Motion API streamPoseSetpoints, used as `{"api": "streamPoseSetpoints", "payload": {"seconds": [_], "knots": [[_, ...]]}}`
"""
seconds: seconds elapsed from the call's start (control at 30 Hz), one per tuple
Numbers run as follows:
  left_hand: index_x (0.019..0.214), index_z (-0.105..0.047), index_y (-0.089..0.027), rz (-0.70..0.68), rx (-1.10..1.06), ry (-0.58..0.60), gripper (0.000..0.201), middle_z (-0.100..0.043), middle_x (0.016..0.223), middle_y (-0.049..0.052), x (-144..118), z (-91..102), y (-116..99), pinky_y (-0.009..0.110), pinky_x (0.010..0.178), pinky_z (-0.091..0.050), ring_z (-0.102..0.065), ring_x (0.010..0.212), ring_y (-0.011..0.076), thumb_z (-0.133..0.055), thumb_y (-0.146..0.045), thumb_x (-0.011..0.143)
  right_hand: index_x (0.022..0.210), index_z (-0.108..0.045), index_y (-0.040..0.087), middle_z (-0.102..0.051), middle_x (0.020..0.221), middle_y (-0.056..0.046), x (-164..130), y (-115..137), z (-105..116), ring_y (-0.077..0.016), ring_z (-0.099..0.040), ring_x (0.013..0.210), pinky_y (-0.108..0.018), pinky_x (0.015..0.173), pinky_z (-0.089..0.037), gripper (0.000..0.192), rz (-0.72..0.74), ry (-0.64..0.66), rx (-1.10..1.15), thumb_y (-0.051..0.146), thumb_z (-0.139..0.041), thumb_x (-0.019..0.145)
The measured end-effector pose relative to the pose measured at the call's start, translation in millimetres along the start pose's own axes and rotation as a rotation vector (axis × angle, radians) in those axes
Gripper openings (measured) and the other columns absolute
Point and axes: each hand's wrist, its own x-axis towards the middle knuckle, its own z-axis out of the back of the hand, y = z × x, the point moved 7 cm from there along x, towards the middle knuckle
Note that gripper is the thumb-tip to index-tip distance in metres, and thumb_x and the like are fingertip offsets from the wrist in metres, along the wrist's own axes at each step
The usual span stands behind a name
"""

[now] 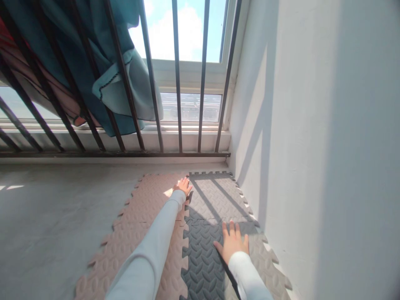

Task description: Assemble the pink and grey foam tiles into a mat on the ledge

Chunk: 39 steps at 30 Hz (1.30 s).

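on foam mats (215, 196), both hands press flat, left (183, 186), right (231, 243).

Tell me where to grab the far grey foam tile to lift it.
Take the far grey foam tile by its toothed far edge, from the window side. That edge is free, while its left and near edges lock into neighbours. Left hand lies at the left seam; right hand presses the nearer tile.

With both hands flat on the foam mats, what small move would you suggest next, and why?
Probably press the left hand down along the seam where the pink mat meets the grey mat; the right hand already pins the dark grey mat.
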Motion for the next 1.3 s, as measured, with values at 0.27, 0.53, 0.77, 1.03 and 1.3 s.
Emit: {"api": "streamPoseSetpoints", "payload": {"seconds": [0.27,0.53,0.77,1.03,1.3], "knots": [[0.118,-0.045,-0.024,-0.086,0.082,-0.028,0.046,-0.042,0.130,0.008,3.7,9.5,-7.8,0.045,0.090,-0.035,-0.036,0.116,0.0240,-0.032,-0.045,0.080,0.133,-0.027,0.016,-0.020,0.140,-0.016,1.7,0.3,-2.6,-0.0340,-0.015,0.127,-0.059,0.094,-0.018,0.063,0.021,-0.042,0.015,0.043,-0.042,0.077],[0.126,-0.033,-0.034,0.014,0.041,0.011,0.048,-0.038,0.134,0.002,20.8,13.2,-6.8,0.055,0.087,-0.031,-0.028,0.117,0.0290,-0.029,-0.046,0.080,0.133,-0.026,0.019,-0.017,0.141,-0.014,3.6,-1.8,-11.8,-0.0332,-0.013,0.128,-0.060,0.096,-0.014,0.066,0.013,-0.035,0.054,0.050,-0.040,0.077],[0.128,-0.033,-0.035,0.019,0.028,-0.010,0.053,-0.029,0.140,-0.004,25.4,11.1,-4.3,0.052,0.092,-0.028,-0.026,0.120,0.0292,-0.032,-0.050,0.076,0.132,-0.029,0.018,-0.019,0.140,-0.016,4.4,-0.3,-7.3,-0.0355,-0.014,0.127,-0.061,0.093,-0.016,0.063,0.001,-0.026,0.016,0.044,-0.042,0.077],[0.136,-0.017,-0.018,-0.172,0.129,0.180,0.068,-0.010,0.145,0.009,-83.5,-9.8,-11.8,0.055,0.100,-0.012,-0.007,0.131,0.0281,-0.026,-0.053,0.078,0.132,-0.029,0.016,-0.023,0.139,-0.017,3.5,3.2,6.3,-0.0356,-0.018,0.126,-0.061,0.089,-0.022,0.064,0.013,0.015,-0.008,0.044,-0.046,0.076],[0.136,-0.018,-0.019,-0.203,0.094,0.143,0.067,-0.011,0.145,0.002,-155.5,-19.3,-15.5,0.054,0.103,-0.011,-0.008,0.131,0.0260,-0.026,-0.049,0.077,0.133,-0.027,0.019,-0.020,0.141,-0.013,3.5,0.8,4.9,-0.0314,-0.015,0.127,-0.058,0.093,-0.021,0.064,-0.010,-0.002,0.000,0.048,-0.042,0.077]]}}
